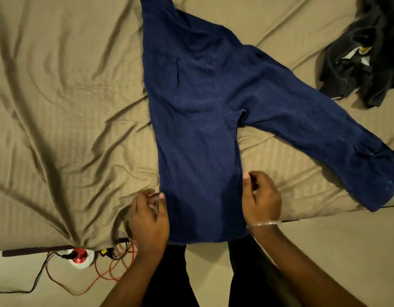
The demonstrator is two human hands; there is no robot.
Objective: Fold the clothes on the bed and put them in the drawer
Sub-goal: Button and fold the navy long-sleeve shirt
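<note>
A rumpled tan bed (65, 103) fills the view; a navy shirt (198, 120) lies flat at centre, a dark heap (364, 60) at 2 o'clock. Left hand (148, 220) and right hand (261, 198) pinch the shirt's sides at 6. Beige floor (337, 247) below, socket (80, 259) with cables at 7

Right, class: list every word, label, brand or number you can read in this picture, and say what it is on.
No readable text anywhere.
Dark clothes: white and yellow patches, perhaps a print or tag, too blurred to read.
Blue garment: no label or print visible.
Power socket on the floor: no legible marking.
</note>
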